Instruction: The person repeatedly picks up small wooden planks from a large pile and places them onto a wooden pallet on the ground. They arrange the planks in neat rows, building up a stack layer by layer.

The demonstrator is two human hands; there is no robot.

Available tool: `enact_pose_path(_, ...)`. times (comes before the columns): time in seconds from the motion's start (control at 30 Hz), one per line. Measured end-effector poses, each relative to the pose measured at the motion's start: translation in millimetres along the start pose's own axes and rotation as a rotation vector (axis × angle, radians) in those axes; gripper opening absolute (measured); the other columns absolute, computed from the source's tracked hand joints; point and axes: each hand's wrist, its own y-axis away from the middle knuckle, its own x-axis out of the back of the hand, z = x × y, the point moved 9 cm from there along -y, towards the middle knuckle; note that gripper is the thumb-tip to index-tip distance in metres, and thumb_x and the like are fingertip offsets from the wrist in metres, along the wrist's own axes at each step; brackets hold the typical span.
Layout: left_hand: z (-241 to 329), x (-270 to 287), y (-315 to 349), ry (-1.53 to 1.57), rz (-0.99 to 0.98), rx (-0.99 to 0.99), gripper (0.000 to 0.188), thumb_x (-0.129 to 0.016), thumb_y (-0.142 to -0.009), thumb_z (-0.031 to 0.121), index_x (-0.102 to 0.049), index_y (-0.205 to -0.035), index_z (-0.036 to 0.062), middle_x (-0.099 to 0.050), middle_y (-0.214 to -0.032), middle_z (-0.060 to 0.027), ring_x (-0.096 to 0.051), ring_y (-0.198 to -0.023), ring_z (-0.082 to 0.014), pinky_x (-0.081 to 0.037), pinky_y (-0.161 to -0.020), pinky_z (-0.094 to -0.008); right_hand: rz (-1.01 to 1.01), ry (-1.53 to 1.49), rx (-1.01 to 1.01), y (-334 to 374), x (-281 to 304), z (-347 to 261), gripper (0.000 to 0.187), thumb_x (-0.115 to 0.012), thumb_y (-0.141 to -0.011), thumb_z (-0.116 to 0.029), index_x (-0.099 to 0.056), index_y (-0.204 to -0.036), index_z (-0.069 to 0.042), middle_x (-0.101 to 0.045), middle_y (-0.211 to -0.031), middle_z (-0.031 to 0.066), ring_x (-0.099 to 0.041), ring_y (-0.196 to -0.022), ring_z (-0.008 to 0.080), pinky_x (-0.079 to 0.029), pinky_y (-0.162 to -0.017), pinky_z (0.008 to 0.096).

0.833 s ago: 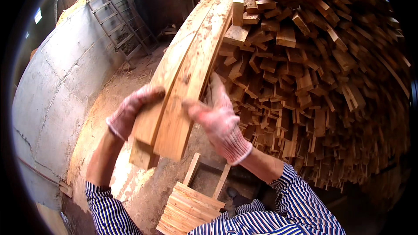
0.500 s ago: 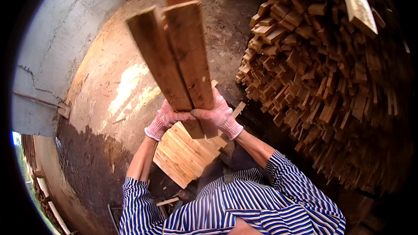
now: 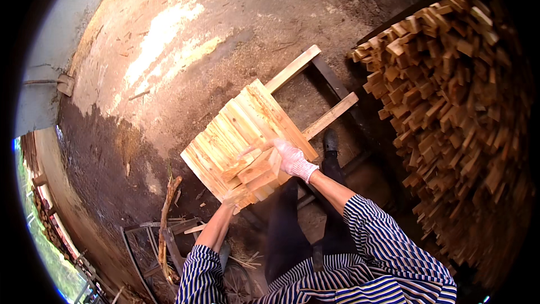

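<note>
- Planks (image 3: 260,172), at least two, sawn, square-ended: gripped in the fingers of the knit-gloved right hand (image 3: 296,160).
- Left hand (image 3: 236,195), one: against planks, grip unclear.
- Rails (image 3: 293,69), two, wooden: beyond the fingers.

Boards (image 3: 228,135) side by side on a frame (image 3: 292,70), lumber stack (image 3: 455,112) to the right, wall (image 3: 45,107) far left

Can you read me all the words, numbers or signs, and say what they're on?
None that I can read: no words, numbers or signs show on the pale, flat wooden boards or the blue-and-white striped cloth shirt. The brown sawn-wood stack is partly too blurred to tell.
</note>
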Motion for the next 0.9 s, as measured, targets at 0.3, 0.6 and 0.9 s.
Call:
enact_pose_path(0.3,-28.5,75.0,-107.8,-0.285,0.29,-0.008,0.072,-0.079,-0.093,0.025,-0.042,-0.15,-0.0012,-0.062,-0.137,-0.015,-0.061,-0.126,-0.024,-0.052,-0.109,-0.0405,0.004,0.422,0.125,-91.3,19.9,65.9,0.073,-0.053,-0.101,-0.063,-0.044,-0.151,-0.011,-0.062,-0.139,0.0212,-0.069,-0.114,0.034,-0.057,-0.099,0.0441)
enact_pose_path(0.6,-130.3,49.9,-191.4,0.474,0.642,0.082,0.061,-0.078,-0.091,0.022,-0.05,-0.142,0.0027,-0.066,-0.124,-0.0091,-0.066,-0.111,-0.0236,-0.056,-0.097,-0.0389,0.375,0.19,-0.16,-113.5,149.7,139.7,0.078,-0.071,-0.092,-0.058,-0.05,-0.153,-0.013,-0.072,-0.119,0.0136,-0.069,-0.102,0.0183,-0.055,-0.079,0.0248)
enact_pose_path(0.9,-202.0,69.3,-233.5,0.26,0.81,0.219,0.09,-0.07,-0.096,0.054,-0.031,-0.162,0.0075,-0.045,-0.159,-0.0133,-0.04,-0.147,-0.0301,-0.032,-0.123,-0.0495,0.136,0.65,-0.466,-193.1,184.8,256.8,0.092,-0.054,-0.093,-0.073,-0.034,-0.162,-0.015,-0.06,-0.145,0.0224,-0.059,-0.133,0.0355,-0.047,-0.108,0.0437)
